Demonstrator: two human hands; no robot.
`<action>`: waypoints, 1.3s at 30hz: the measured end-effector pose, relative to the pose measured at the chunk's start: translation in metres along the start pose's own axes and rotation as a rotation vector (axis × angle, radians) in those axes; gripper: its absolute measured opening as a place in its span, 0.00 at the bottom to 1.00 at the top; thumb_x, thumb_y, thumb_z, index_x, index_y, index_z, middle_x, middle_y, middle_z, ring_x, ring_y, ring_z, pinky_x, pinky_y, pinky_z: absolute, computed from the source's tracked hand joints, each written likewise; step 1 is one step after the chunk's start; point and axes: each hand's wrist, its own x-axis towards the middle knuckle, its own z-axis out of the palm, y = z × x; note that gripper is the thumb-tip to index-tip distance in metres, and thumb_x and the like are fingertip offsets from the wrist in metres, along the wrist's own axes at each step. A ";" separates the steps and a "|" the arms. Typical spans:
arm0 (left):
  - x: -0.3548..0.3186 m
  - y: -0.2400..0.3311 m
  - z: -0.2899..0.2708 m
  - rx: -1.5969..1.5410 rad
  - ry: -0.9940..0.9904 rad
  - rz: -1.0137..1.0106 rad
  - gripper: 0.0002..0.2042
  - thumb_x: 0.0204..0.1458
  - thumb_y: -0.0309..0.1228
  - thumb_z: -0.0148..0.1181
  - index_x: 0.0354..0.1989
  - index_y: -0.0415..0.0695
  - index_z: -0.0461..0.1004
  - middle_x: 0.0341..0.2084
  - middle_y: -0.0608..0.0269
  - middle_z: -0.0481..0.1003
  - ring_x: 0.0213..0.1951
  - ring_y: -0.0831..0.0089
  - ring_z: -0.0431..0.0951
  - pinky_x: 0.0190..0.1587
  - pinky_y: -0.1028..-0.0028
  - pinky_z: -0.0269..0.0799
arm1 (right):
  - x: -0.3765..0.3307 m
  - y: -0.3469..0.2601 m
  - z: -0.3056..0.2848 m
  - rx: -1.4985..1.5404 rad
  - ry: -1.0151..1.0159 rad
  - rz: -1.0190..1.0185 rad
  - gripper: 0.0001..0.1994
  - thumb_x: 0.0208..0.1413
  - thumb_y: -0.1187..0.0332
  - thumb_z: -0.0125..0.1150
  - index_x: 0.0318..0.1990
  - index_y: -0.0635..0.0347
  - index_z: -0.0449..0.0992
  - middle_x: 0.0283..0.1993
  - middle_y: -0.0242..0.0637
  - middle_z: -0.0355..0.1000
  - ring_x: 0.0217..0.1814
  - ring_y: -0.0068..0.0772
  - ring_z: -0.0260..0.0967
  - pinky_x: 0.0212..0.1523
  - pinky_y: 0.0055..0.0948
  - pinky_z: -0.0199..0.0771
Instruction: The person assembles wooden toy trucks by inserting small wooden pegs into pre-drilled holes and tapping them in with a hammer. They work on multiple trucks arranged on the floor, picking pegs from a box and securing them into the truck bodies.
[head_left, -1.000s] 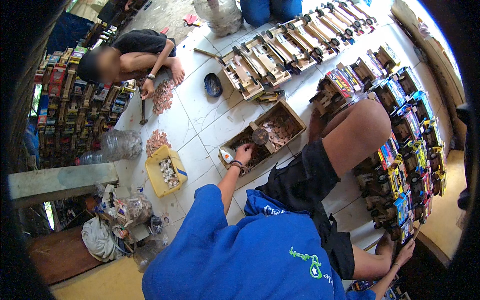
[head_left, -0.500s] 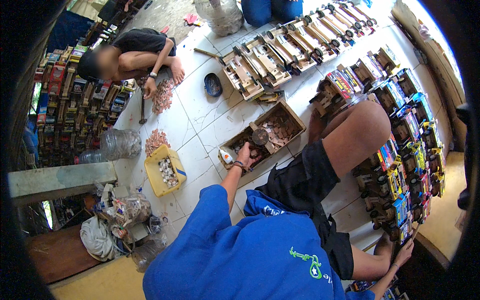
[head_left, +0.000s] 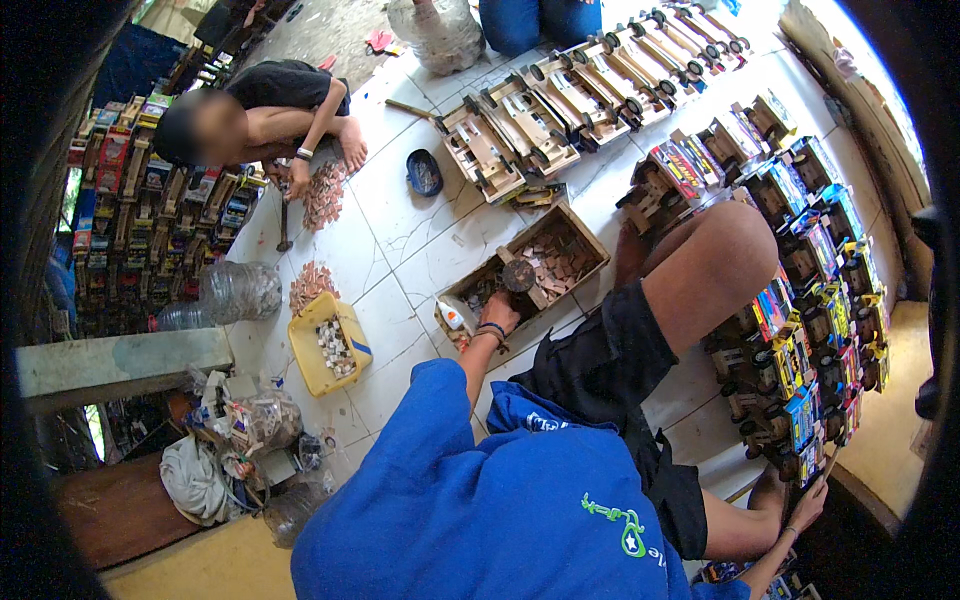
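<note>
Head view: left hand (head_left: pixel 497 312) fingers hold a dark round wooden wheel (head_left: pixel 518 275) at the shallow wooden parts tray (head_left: pixel 590 240) on the white tiled floor (head_left: pixel 410 215), position unchanged from half a second ago. Right hand (head_left: pixel 806 503) rests low beside the row of painted wooden toy trucks (head_left: pixel 800 350); finger spread cannot be told.

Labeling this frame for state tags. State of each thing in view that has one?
left hand: reaching into the wooden tray, grip unclear
right hand: resting beside the painted toy trucks, fingers spread
wooden tray: open, partly filled with small wood pieces
yellow tub: open, holds small parts
painted toy trucks: upright, lined up
unpainted toy trucks: upright, in a row
</note>
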 end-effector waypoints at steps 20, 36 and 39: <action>0.006 -0.019 -0.014 -1.437 -0.113 -0.597 0.13 0.62 0.36 0.54 0.54 0.53 0.71 0.40 0.73 0.72 0.26 0.76 0.67 0.22 0.77 0.64 | 0.003 0.006 0.005 0.022 0.021 -0.024 0.25 0.68 0.47 0.44 0.53 0.59 0.73 0.43 0.57 0.76 0.41 0.64 0.71 0.38 0.50 0.68; 0.000 -0.002 -0.021 -0.724 0.031 -0.606 0.20 0.59 0.50 0.58 0.39 0.42 0.76 0.29 0.61 0.77 0.30 0.68 0.77 0.29 0.66 0.73 | 0.000 -0.001 0.005 0.010 0.053 -0.060 0.24 0.68 0.47 0.44 0.51 0.59 0.74 0.40 0.59 0.75 0.40 0.65 0.71 0.36 0.51 0.67; 0.007 -0.013 -0.012 -0.411 0.123 -0.533 0.20 0.55 0.49 0.62 0.37 0.42 0.76 0.30 0.54 0.78 0.33 0.61 0.79 0.34 0.62 0.74 | -0.001 -0.003 0.004 0.010 0.062 -0.056 0.24 0.68 0.47 0.44 0.52 0.58 0.74 0.40 0.59 0.75 0.40 0.65 0.71 0.36 0.51 0.67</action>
